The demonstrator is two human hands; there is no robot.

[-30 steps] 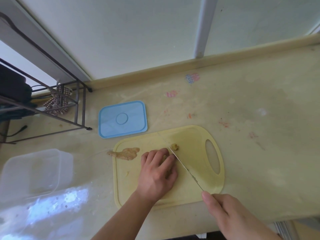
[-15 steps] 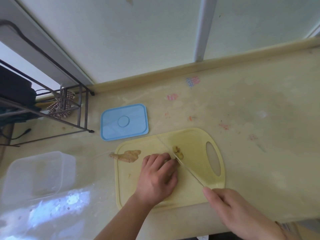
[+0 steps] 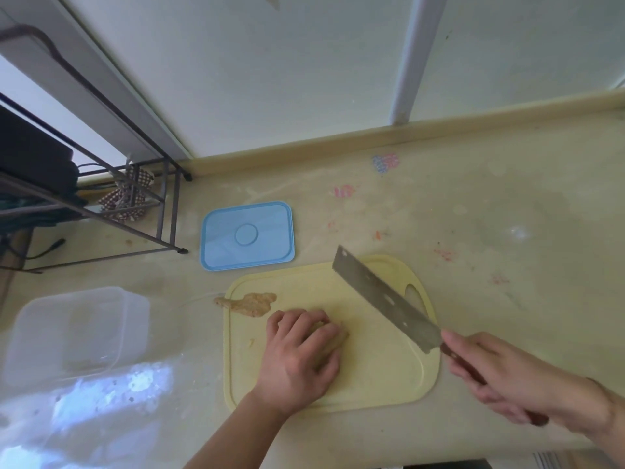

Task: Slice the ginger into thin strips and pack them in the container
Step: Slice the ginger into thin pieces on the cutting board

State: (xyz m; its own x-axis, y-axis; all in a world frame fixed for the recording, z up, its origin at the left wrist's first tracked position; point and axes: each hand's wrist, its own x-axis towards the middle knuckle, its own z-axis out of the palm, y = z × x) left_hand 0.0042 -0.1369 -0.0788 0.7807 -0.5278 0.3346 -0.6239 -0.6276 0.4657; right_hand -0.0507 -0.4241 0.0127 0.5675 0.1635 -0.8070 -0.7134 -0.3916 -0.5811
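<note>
One blue lid (image 3: 247,235) behind cutting board (image 3: 372,384), clear container (image 3: 72,333) left, wire rack (image 3: 135,211) beyond.

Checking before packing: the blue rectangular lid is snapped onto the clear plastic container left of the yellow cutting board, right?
Not quite. The head view shows the blue rectangular lid lying flat on the counter, apart from the clear plastic container, which stands open left of the yellow cutting board.
</note>
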